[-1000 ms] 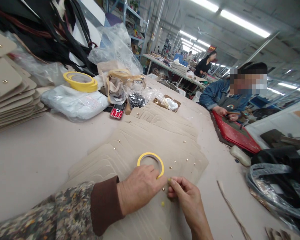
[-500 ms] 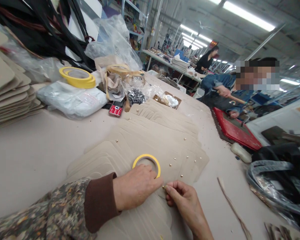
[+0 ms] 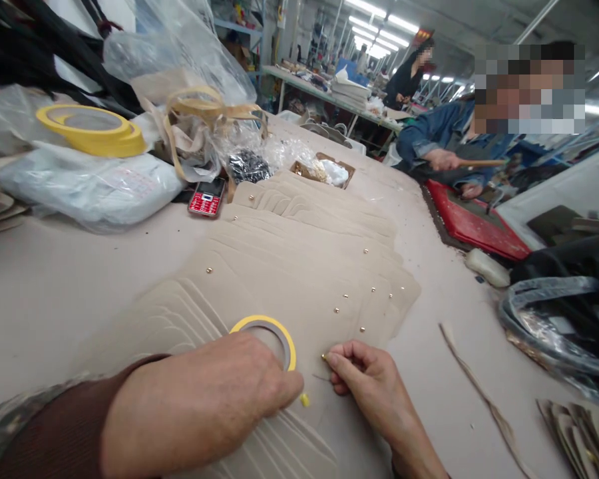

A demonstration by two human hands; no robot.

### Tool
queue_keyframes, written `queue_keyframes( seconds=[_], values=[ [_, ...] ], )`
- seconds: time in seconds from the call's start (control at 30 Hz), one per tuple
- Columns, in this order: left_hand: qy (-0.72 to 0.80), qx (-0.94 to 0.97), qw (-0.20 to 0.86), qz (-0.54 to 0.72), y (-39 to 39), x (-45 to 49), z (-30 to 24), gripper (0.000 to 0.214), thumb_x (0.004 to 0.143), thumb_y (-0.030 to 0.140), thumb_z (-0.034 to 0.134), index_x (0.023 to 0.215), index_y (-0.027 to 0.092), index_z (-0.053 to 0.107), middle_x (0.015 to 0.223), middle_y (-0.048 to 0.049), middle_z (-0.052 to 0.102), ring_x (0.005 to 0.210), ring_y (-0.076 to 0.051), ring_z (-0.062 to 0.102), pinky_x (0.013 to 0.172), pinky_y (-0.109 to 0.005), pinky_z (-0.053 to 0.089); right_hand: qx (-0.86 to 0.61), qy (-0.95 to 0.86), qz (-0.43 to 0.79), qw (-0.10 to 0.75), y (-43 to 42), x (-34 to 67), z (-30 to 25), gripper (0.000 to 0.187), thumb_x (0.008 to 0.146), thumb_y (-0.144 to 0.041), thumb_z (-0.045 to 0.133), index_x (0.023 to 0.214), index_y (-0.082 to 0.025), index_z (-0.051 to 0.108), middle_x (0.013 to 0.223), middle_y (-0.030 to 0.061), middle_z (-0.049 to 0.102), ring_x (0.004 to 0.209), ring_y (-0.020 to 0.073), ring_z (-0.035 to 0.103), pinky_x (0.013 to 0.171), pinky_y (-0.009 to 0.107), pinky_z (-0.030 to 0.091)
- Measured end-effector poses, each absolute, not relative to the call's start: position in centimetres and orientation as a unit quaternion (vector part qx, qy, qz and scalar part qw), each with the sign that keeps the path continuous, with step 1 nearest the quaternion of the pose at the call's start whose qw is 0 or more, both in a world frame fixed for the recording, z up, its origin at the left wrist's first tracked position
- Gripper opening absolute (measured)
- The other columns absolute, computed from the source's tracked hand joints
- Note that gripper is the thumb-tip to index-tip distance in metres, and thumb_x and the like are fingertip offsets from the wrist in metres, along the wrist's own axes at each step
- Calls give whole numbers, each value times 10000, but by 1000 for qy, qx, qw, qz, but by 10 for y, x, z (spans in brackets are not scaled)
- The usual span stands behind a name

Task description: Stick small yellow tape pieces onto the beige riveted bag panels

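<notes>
My left hand [image 3: 229,392] lies closed over the near side of a small yellow tape roll [image 3: 267,332] that rests on fanned-out beige leather pieces [image 3: 299,266]. A tiny yellow bit of tape [image 3: 304,399] sticks out at its fingertips. My right hand [image 3: 369,386] is pinched together just right of the roll, its fingertips at a small brass stud [image 3: 323,357] on the top beige piece. Several more brass studs dot the pieces further back.
Behind lie a red phone [image 3: 207,197], a white plastic bag [image 3: 84,189] with bigger yellow tape rolls [image 3: 90,130] on it, and clear bags of hardware. At the right a person in a denim jacket [image 3: 439,133] works with a hammer on a red mat [image 3: 474,223].
The view has tilted down and shifted right. My left hand has slid over the tape roll; a yellow bit of tape now shows at its fingertips. My right hand keeps pinching at the stud.
</notes>
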State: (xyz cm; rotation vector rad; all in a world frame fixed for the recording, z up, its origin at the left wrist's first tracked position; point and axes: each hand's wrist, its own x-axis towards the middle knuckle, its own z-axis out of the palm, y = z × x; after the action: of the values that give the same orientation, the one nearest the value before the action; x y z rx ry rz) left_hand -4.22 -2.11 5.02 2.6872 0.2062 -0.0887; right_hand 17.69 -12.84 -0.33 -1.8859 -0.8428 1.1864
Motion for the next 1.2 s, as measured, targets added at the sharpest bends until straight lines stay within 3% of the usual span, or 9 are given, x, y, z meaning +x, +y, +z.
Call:
queue_keyframes(
  seconds=[0.17, 0.33, 0.5, 0.7, 0.83, 0.93, 1.03, 1.13, 1.2],
  values=[
    [88, 967, 236, -33, -20, -30, 48, 221, 792, -1, 493, 814, 219, 496, 677, 40, 555, 538, -146, 482, 489, -292, 271, -727, -314, 485, 373, -128, 179, -2, 303, 737, -450, 706, 730, -147, 696, 582, 19, 648, 528, 123, 588, 527, 223, 496],
    [100, 978, 184, 7, -16, -12, 41, 150, 904, 44, 495, 880, 192, 505, 810, -4, 607, 729, -184, 555, 601, -283, 384, -732, -348, 479, 337, -128, 178, 0, 282, 763, -423, 678, 736, -142, 691, 575, 1, 611, 525, 114, 546, 514, 212, 455],
    [132, 980, 152, -4, -14, -11, 41, 114, 909, 96, 555, 859, 188, 512, 802, -18, 611, 744, -211, 544, 618, -309, 408, -768, -453, 354, 281, -127, 168, 1, 267, 811, -398, 595, 701, -178, 699, 609, 15, 653, 556, 141, 576, 532, 220, 433],
    [133, 980, 150, 8, -12, -11, 37, 105, 919, 97, 523, 860, 183, 524, 803, -29, 629, 742, -222, 557, 616, -323, 411, -770, -526, 224, 283, -126, 158, -8, 227, 847, -364, 550, 726, -213, 669, 626, 8, 671, 560, 155, 618, 554, 231, 442],
    [138, 980, 140, 18, -10, -11, 34, 103, 911, 97, 523, 857, 184, 534, 808, -35, 639, 747, -227, 576, 603, -331, 394, -784, -490, 230, 304, -131, 166, -12, 294, 816, -427, 631, 1005, -202, 630, 573, -40, 617, 476, 144, 575, 505, 230, 452],
    [141, 982, 127, 14, -7, -12, 32, 97, 897, 94, 531, 862, 184, 542, 802, -39, 647, 736, -227, 583, 585, -329, 368, -776, -439, 293, 344, -139, 172, -10, 325, 830, -519, 603, 875, -198, 621, 590, -22, 618, 451, 138, 564, 441, 222, 449],
    [139, 981, 133, 10, -5, -13, 33, 106, 880, 79, 530, 868, 183, 548, 804, -42, 655, 740, -228, 591, 583, -329, 354, -754, -480, 280, 350, -148, 170, -13, 325, 858, -500, 588, 781, -196, 671, 639, 13, 663, 557, 152, 623, 543, 221, 497],
    [137, 980, 145, 11, -3, -13, 35, 94, 881, 93, 528, 869, 183, 552, 815, -42, 661, 739, -231, 596, 576, -331, 346, -749, -538, 181, 341, -152, 162, -21, 259, 886, -423, 588, 843, -204, 720, 784, 37, 725, 698, 160, 673, 694, 220, 501],
    [142, 976, 162, 12, -2, -13, 36, 72, 889, 119, 535, 888, 185, 560, 825, -40, 666, 746, -230, 604, 563, -323, 336, -750, -558, 134, 328, -151, 159, -26, 251, 910, -394, 562, 855, -204, 718, 792, 36, 727, 697, 153, 677, 700, 215, 490]
  ],
)
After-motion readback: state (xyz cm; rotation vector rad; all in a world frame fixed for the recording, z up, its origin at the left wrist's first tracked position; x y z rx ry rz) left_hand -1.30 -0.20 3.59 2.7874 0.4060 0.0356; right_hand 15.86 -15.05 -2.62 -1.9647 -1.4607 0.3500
